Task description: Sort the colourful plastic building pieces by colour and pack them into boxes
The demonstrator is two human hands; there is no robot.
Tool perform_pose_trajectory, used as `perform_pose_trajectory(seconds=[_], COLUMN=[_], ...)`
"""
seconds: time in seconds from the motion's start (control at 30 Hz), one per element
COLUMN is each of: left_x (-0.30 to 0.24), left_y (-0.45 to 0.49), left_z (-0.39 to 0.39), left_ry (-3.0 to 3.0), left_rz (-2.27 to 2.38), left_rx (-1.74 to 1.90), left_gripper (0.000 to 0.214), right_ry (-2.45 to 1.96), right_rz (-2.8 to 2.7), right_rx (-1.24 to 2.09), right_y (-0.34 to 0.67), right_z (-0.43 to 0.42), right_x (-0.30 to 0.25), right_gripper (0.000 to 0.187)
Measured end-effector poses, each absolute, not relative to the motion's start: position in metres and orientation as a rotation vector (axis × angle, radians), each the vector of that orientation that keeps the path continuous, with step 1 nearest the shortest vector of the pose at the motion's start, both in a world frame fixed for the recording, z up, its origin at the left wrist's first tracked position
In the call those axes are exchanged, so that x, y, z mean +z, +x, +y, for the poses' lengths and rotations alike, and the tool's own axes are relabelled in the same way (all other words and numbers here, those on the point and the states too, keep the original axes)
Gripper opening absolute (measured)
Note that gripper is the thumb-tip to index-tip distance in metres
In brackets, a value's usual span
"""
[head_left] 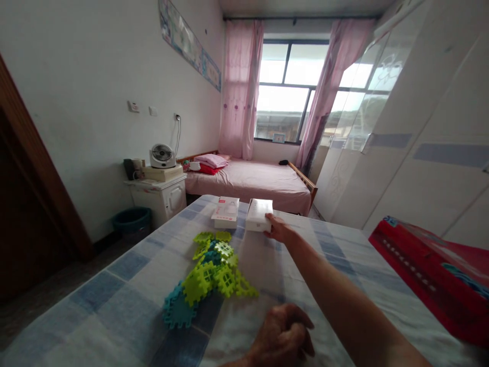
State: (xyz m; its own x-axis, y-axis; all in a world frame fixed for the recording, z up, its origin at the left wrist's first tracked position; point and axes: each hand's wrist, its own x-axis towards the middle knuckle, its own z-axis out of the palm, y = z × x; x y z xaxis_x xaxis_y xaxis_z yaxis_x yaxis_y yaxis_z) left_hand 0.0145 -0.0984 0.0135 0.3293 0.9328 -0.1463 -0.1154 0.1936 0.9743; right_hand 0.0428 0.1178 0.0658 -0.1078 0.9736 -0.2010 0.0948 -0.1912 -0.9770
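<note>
My right hand (279, 229) is stretched out to the far part of the table, its fingers closed on the right side of a white box (260, 215). Beside that box, a little to the left, lies another white box (226, 212) with red print. Close to me my left hand (284, 331) hangs low over the cloth, fingers loosely bent and apart, holding nothing that I can see. Left of it is a loose heap of plastic interlocking tiles: yellow-green tiles (199, 283), some with window grids, and blue tiles (179, 307).
A checked tablecloth (126, 300) covers the table. On the right stands a large red box or bag (424, 270). Beyond the table are a pink bed (260, 178), a cabinet (168, 196) bearing a small fan (162, 155), and a bin (132, 221) on the floor.
</note>
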Motion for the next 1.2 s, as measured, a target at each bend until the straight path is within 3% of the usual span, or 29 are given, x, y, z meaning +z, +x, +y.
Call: perform_pose_trajectory(seconds=[0.27, 0.4, 0.7, 0.93, 1.07, 1.2], left_x=[0.007, 0.005, 0.01, 0.008, 0.007, 0.004], left_y=[0.014, 0.015, 0.013, 0.012, 0.014, 0.015], left_z=[-0.095, -0.1, -0.103, -0.102, -0.102, -0.1], left_ry=[1.052, 1.09, 1.144, 1.094, 1.148, 1.165], left_rz=[0.918, 0.923, 0.899, 0.86, 0.931, 0.949], left_rx=[0.996, 1.023, 1.037, 1.078, 0.996, 0.936], left_gripper=[0.026, 0.025, 0.022, 0.02, 0.026, 0.028], right_ry=[-1.61, -1.464, -0.976, -0.97, -1.176, -1.294], right_rz=[-1.411, -1.653, -2.324, -2.527, -2.352, -2.362], right_rx=[0.835, 0.599, 0.584, 0.44, 0.195, -0.304], right_y=[0.03, 0.035, -0.005, -0.023, -0.01, -0.001], right_z=[0.116, 0.081, 0.055, 0.044, 0.059, 0.094], right_x=[0.057, 0.048, 0.046, 0.044, 0.056, 0.059], right_gripper=[0.04, 0.037, 0.031, 0.035, 0.043, 0.055])
